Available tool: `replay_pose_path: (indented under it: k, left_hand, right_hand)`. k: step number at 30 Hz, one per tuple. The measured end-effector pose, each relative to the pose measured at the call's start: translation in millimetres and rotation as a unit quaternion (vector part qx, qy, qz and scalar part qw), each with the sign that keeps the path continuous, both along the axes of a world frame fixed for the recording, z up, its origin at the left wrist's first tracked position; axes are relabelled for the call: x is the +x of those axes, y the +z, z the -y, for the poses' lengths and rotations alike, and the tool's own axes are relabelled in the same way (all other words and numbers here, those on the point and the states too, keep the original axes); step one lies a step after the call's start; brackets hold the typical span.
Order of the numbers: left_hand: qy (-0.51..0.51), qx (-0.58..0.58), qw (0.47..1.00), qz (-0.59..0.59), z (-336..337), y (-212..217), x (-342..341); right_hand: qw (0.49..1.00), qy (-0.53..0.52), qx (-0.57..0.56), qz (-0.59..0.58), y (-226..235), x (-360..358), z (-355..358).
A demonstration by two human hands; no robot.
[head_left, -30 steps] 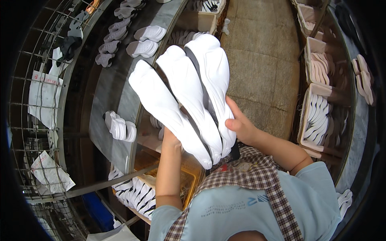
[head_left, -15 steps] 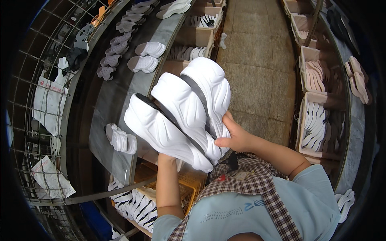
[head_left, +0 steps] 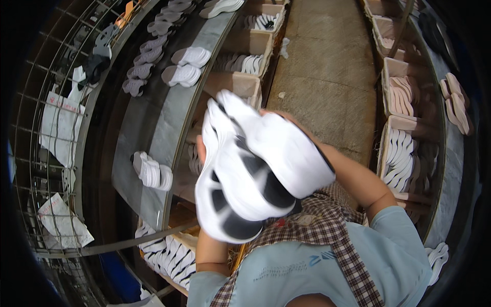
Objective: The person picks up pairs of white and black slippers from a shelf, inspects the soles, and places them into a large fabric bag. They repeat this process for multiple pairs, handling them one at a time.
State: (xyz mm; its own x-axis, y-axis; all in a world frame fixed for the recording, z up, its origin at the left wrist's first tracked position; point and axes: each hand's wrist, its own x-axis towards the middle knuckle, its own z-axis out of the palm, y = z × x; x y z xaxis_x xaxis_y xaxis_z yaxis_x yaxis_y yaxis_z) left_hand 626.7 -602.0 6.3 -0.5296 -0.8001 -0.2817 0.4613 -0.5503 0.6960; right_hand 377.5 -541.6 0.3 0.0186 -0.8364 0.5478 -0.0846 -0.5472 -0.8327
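Between my two hands is a bundle of three thick white shoe soles [head_left: 245, 174], smeared a little by motion. Black patches show on their undersides, and their broad ends point down toward my apron. My left hand [head_left: 201, 149] grips the bundle from its left side; only some fingers show past the edge. On the far right side my right hand [head_left: 286, 116] holds the soles too, mostly covered by the rightmost one. The left forearm [head_left: 210, 251] passes beneath the bundle.
At the left runs a grey shelf [head_left: 134, 123] with pairs of white soles [head_left: 182, 75] and greyer ones [head_left: 138, 71], beside a wire mesh [head_left: 30, 115]. Bins of soles [head_left: 248, 43] line the aisle floor [head_left: 322, 66]; pink-lined bins [head_left: 404, 123] stand at right. Black-and-white soles [head_left: 171, 261] fill a lower-left crate.
The bundle has been turned over: the broad ends, upper left before, now point down toward me, and black undersides show. My right hand has moved up and left, behind the soles.
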Motion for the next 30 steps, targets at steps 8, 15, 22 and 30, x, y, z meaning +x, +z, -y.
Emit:
replay_pose_path:
  k: [8,15,22,30]
  left_hand:
    - [0.015,0.052,0.998,0.014,-23.0,-9.0,1.3]
    - [0.020,0.073,0.996,0.045,-25.5,-12.7,-0.9]
    - [-0.030,0.108,0.979,-0.170,-26.6,-16.7,-8.7]
    - [-0.074,0.036,0.932,-0.354,-20.5,-11.8,-3.5]
  right_hand:
    - [0.917,0.217,0.206,0.266,-31.3,1.3,-11.1]
    - [0.878,0.236,0.204,0.365,-50.2,23.6,-24.9]
    - [0.913,0.179,0.231,0.286,-18.2,33.2,-24.0]
    - [0.617,0.243,0.291,0.690,-6.6,9.8,-26.8]
